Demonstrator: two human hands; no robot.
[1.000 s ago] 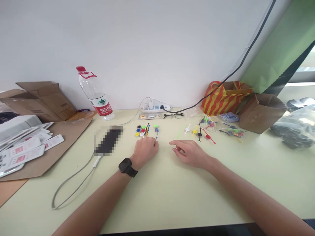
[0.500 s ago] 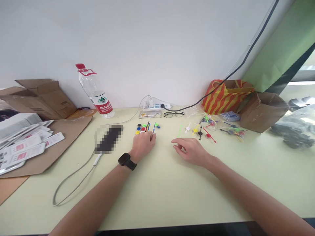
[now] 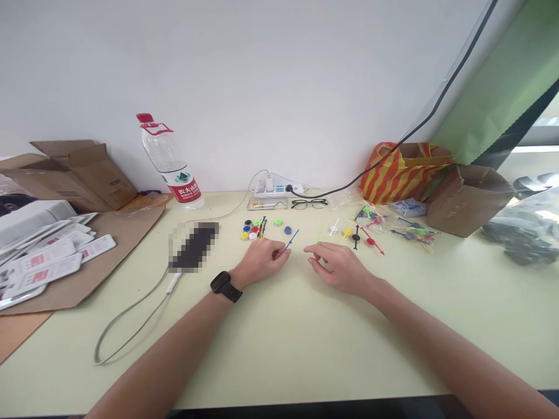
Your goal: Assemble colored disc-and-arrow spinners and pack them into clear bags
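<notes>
My left hand [image 3: 264,259], with a black watch on the wrist, pinches a blue plastic arrow [image 3: 294,237] by its lower end. Just beyond its tip lies a blue round disc [image 3: 287,230], and behind that a green disc [image 3: 278,222]. Left of these sit several coloured discs [image 3: 248,229] and a bunch of upright-lying arrows [image 3: 262,226], partly hidden by my hand. My right hand [image 3: 336,265] rests on the table, index finger and thumb apart, nothing between them. A light green arrow [image 3: 320,233] lies just past its fingers.
Arrows joined to discs lie to the right: white [image 3: 334,227], yellow [image 3: 347,231], black [image 3: 356,237] and red [image 3: 371,240]. Glasses [image 3: 309,204] and a power strip [image 3: 282,189] are at the wall. A phone [image 3: 194,247] with cable, a bottle [image 3: 183,183] and cardboard stand left.
My left hand has moved right and nearer to me with the blue arrow, now tilted. The blue disc lies farther right, apart from the green one. My right hand has stayed still.
</notes>
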